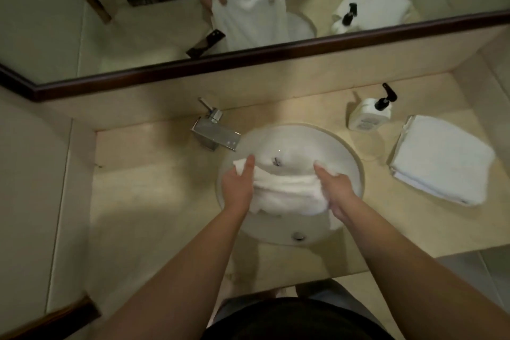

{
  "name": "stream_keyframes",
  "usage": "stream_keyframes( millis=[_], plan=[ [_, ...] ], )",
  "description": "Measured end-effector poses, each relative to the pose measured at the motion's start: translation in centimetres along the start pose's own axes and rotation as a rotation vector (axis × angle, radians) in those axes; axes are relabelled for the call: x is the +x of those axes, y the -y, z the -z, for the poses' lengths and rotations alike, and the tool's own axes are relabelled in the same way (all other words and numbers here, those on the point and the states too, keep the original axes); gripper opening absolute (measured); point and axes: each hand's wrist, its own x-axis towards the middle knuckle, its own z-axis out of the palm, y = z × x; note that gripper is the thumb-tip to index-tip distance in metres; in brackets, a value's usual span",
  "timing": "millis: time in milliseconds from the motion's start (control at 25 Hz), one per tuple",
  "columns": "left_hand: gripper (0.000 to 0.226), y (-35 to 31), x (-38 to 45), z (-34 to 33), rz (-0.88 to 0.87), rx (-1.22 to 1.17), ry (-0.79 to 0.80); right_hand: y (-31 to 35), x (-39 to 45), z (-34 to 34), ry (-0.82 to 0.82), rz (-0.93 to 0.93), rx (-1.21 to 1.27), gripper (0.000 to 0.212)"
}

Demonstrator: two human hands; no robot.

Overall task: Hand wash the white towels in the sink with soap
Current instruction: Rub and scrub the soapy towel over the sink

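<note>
Fingers of the left hand [238, 188] curl round one end of a bunched white towel [287, 193], and fingers of the right hand [335, 190] clamp on its other end, so the cloth stretches between the two grips. The towel hangs over the round white sink [342, 152], its folds sagging below the fingers toward the near side of the basin; whether it touches the basin floor cannot be told. Just beyond the fingers, in the gap between the hands, sits the drain [276, 161]. A small overflow hole [298, 236] shows in the near wall of the basin, nearer the person than either hand. Beyond the left fingers and a little outward stands the chrome faucet [216, 134], its flat spout reaching the sink rim. Out past the right fingers, on the beige tabletop [154, 196], lies a folded white towel [441, 159], and beyond it, nearer the wall, stands a white soap bottle [368, 116] with a black pump. The mirror [82, 22] above the back wall reflects both hands gripping the cloth.
</note>
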Motion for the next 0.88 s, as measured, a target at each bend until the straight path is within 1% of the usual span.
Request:
stream_keyframes(
  millis=[120,200,240,320,360,440,520,600,640,680,720,760,800,840,880],
  plan=[
    [0.038,-1.4,-1.2,1.8,-0.089,-0.030,0.004,2.0,-4.5,-0.5,0.006,0.137,0.071,0.042],
    [0.038,-2.5,-2.0,3.0,-0.172,-0.073,-0.020,3.2,-7.4,-0.8,0.016,0.214,0.095,0.039],
    [0.039,-3.0,-2.3,3.5,-0.222,-0.092,-0.024,3.9,-9.0,-1.0,0.008,0.250,0.116,0.034],
    [0.051,-3.8,-2.8,4.2,-0.305,-0.133,-0.006,5.6,-11.5,-1.1,-0.005,0.332,0.204,0.020],
    [0.058,-4.1,-3.1,4.4,-0.320,-0.152,0.017,6.3,-12.3,-1.1,0.017,0.364,0.272,0.017],
    [0.061,-4.9,-3.7,4.3,-0.297,-0.185,0.042,7.6,-13.3,-1.8,0.084,0.352,0.438,0.012],
    [0.062,-5.9,-4.6,3.7,-0.244,-0.223,0.100,8.8,-14.0,-2.8,0.137,0.288,0.559,0.009],
    [0.066,-7.1,-5.5,2.6,-0.175,-0.310,0.154,9.5,-14.2,-3.9,0.144,0.280,0.565,0.007],
    [0.065,-7.7,-5.8,2.1,-0.127,-0.350,0.162,9.7,-14.4,-4.6,0.139,0.290,0.529,0.007],
    [0.061,-8.4,-6.0,1.6,-0.077,-0.395,0.165,9.8,-14.4,-5.3,0.116,0.339,0.477,0.008],
    [0.059,-9.0,-6.1,1.1,-0.026,-0.433,0.172,9.9,-14.3,-6.0,0.052,0.398,0.421,0.011],
    [0.058,-9.6,-6.3,0.6,-0.001,-0.450,0.182,9.9,-14.0,-6.5,-0.049,0.466,0.378,0.013],
    [0.055,-9.7,-6.4,0.1,-0.008,-0.431,0.193,9.9,-13.7,-6.9,-0.156,0.512,0.341,0.014],
    [0.049,-9.8,-6.5,-0.3,-0.031,-0.412,0.195,9.9,-13.5,-7.2,-0.218,0.545,0.346,0.014],
    [0.043,-10.0,-6.6,-0.4,-0.062,-0.407,0.173,9.9,-13.6,-7.6,-0.247,0.558,0.345,0.016]
  ],
)
